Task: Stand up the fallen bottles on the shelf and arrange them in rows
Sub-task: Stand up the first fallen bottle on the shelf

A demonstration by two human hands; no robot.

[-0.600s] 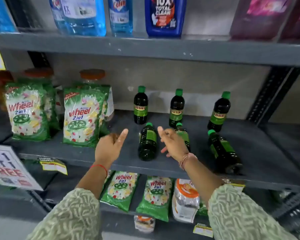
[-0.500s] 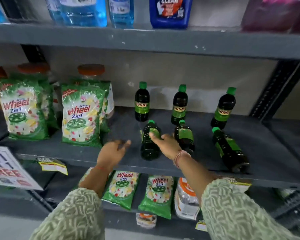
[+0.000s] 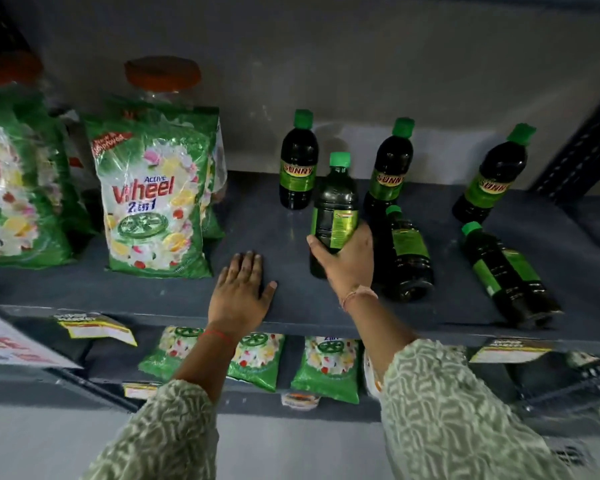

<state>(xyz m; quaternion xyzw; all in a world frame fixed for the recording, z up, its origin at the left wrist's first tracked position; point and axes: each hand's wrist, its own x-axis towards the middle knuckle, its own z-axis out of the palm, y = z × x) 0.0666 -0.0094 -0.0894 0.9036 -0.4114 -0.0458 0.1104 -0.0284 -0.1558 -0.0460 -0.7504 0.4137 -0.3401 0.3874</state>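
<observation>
Three dark bottles with green caps and "Sunny" labels stand at the back of the grey shelf (image 3: 257, 220): one on the left (image 3: 298, 166), one in the middle (image 3: 390, 168), one on the right (image 3: 492, 174). My right hand (image 3: 349, 261) grips a fourth bottle (image 3: 335, 209) around its lower half and holds it nearly upright, cap up. Two more bottles lie on their sides, one just right of my hand (image 3: 406, 254) and one further right (image 3: 506, 275). My left hand (image 3: 239, 289) rests flat on the shelf near its front edge, fingers spread, holding nothing.
Green "Wheel" detergent packets (image 3: 153, 199) stand on the left of the shelf with orange-lidded jars (image 3: 161, 74) behind them. More packets (image 3: 328, 365) lie on the shelf below. Price tags (image 3: 94, 325) hang from the front edge. A dark upright post (image 3: 582, 147) rises at the right.
My right hand has closed on the leftmost fallen bottle and tipped it up from lying to nearly upright. My left hand has flattened onto the shelf. The view has moved closer.
</observation>
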